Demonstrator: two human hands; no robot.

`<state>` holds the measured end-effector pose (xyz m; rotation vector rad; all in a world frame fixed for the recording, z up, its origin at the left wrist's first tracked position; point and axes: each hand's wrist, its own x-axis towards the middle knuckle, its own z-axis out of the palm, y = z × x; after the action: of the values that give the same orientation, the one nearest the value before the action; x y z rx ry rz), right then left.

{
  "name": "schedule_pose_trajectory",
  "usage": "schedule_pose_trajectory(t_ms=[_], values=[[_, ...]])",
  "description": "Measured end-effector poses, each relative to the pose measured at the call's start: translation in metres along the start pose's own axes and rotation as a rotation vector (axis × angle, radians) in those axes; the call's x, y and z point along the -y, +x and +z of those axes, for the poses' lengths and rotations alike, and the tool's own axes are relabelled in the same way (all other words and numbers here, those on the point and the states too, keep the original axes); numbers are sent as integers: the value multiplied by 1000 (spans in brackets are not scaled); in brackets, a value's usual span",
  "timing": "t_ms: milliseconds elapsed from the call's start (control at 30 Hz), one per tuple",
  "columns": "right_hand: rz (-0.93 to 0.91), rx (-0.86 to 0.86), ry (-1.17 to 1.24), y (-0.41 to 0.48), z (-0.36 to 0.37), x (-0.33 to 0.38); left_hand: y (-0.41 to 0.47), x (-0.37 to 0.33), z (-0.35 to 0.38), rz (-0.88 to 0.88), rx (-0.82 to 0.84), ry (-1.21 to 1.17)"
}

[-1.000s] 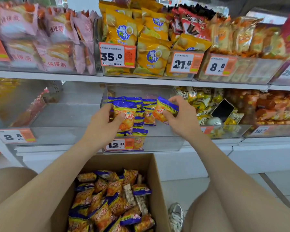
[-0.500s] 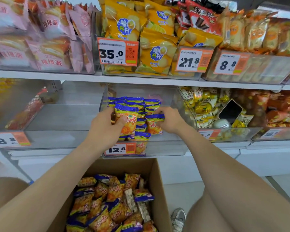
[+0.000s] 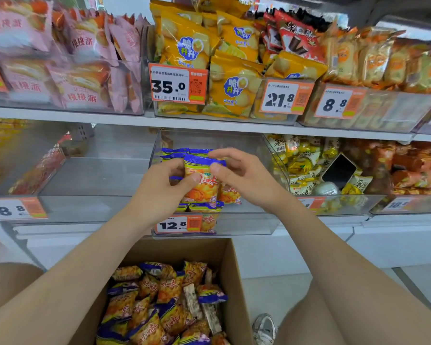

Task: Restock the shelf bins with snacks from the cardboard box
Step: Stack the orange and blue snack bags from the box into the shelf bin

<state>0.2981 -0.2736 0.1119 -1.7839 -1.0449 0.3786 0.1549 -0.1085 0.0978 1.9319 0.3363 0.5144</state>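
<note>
The packet (image 3: pixel 230 194) that the right hand (image 3: pixel 244 178) carried a second ago now stands in the middle bin (image 3: pixel 246 222) at frame centre, beside the row. That hand's fingers (image 3: pixel 224 153) arch loosely over the front packet (image 3: pixel 202 185); whether they pinch it I cannot tell. The left hand (image 3: pixel 159 195) clamps the front packet under its thumb, steadying the row. One more is stocked, and the cardboard box (image 3: pixel 234 282) at the bottom holds plenty more.
</note>
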Motion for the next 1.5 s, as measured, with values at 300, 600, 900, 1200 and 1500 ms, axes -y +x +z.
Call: schedule_pose_trajectory(t_ms=[300,600,900,1200,1500], values=[[19,-385,-319,4,-50,-38,-5,21,12,220,37,626],[306,-11,-639,17,-32,-74,-3,39,22,158,247,940],[316,-45,-699,26,-24,-80,-1,47,21,160,326,984],[71,-292,-804,5,-4,-51,-22,35,11,298,60,827],[10,194,-524,-81,73,-5,-70,66,1,105,454,857]])
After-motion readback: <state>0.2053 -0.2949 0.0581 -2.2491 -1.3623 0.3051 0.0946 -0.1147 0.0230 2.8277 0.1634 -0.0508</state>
